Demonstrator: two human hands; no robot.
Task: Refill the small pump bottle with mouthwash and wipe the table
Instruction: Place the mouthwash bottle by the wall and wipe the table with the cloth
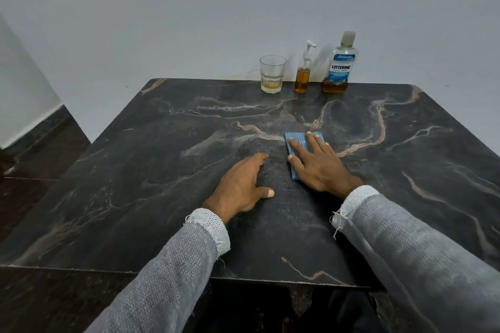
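Note:
A folded blue cloth (297, 140) lies flat on the dark marble table (135, 170), and my right hand (316, 162) presses on it with fingers spread. To its left my left hand (240, 186) rests palm down on the bare tabletop, holding nothing. Along the far edge stands the small pump bottle (303, 73), its white pump head on and amber liquid filling its lower half. Right of it stands the Listerine mouthwash bottle (339, 65), capped, with a little amber liquid at its bottom.
A clear glass tumbler (272, 73) with a thin layer of yellowish liquid stands left of the pump bottle. A white wall rises right behind the table. Dark floor shows to the left and below the near edge.

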